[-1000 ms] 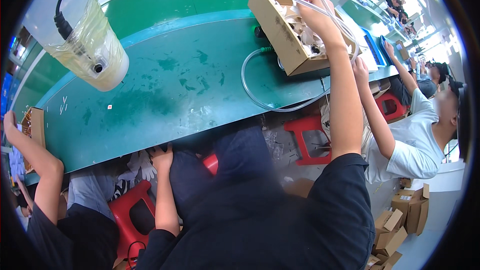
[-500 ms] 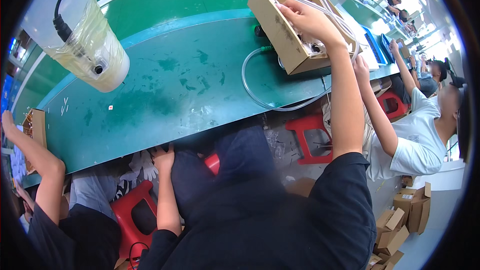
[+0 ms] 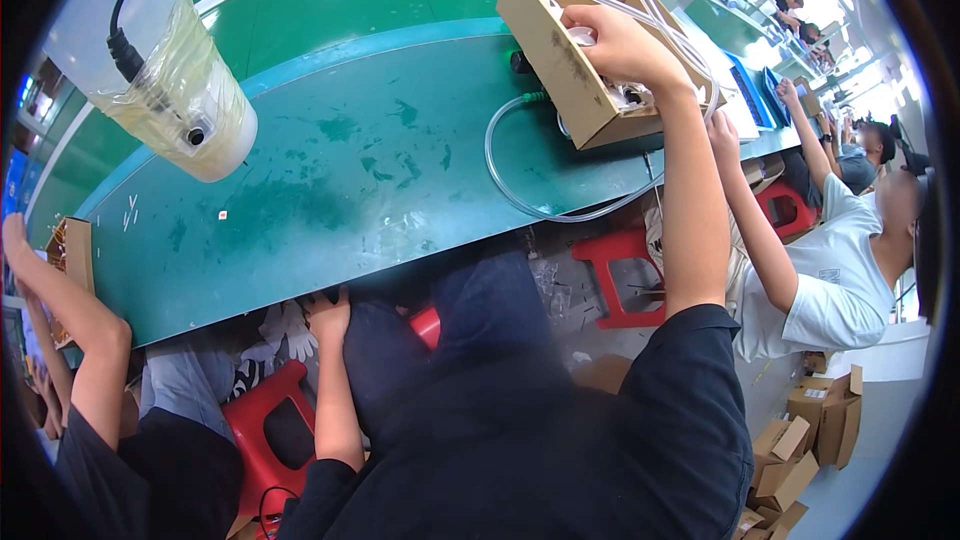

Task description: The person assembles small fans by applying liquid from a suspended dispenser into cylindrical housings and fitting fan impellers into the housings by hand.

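Observation:
My right hand (image 3: 625, 48) reaches into an open cardboard box (image 3: 545, 40) at the far right of the table. Its thumb and fingers are closed on a small whitish round piece (image 3: 582, 35), whose exact kind I cannot make out. More white pieces (image 3: 630, 96) lie in the box below the hand, partly hidden by it. My left hand (image 3: 327, 318) rests low beside my thigh, by the table's near edge. Its fingers are spread and hold nothing visible.
A clear plastic tub (image 3: 205, 100) with a black cable stands at the left of the green table (image 3: 300, 270). Clear tubing (image 3: 490, 155) loops beside the box. Co-workers sit on both sides; one's forearm (image 3: 70, 290) reaches in at the left. A red stool (image 3: 620, 275) stands below.
My right hand has shifted slightly, and a whitish round piece now shows between its fingers. My left hand stays put. At the left, a co-worker's arm has moved.

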Tool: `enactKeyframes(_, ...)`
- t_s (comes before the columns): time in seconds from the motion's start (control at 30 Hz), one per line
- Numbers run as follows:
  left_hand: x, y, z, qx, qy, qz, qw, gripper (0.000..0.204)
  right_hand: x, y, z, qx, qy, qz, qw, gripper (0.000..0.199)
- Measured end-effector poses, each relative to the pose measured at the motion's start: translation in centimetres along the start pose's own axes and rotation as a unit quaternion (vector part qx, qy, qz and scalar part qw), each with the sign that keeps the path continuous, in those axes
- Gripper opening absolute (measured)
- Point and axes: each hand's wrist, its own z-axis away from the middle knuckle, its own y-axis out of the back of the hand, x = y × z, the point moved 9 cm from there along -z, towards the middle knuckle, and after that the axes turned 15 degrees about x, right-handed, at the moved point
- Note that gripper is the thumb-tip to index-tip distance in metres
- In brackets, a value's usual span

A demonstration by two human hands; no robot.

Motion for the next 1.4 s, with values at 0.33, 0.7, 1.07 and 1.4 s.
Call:
enactKeyframes(0.33,0.1,0.3,0.1,0.004,-0.002,0.001,1.0,0.08,0.9,3.5,-1.0,0.206,0.002,0.019,0.978,0.015)
enactKeyframes(0.7,0.4,0.7,0.3,0.003,-0.008,0.011,1.0,0.078,1.4,4.6,-1.1,0.264,-0.019,0.028,0.964,0.016)
enactKeyframes(1.07,0.3,0.9,0.5,-0.001,0.002,0.015,1.0,0.077,0.4,3.9,-1.2,0.247,0.021,-0.029,0.968,0.026)
enactKeyframes(1.4,0.4,0.9,0.4,-0.003,0.004,0.018,1.0,0.077,0.0,-1.1,-1.2,0.004,0.123,0.013,0.992,0.058)
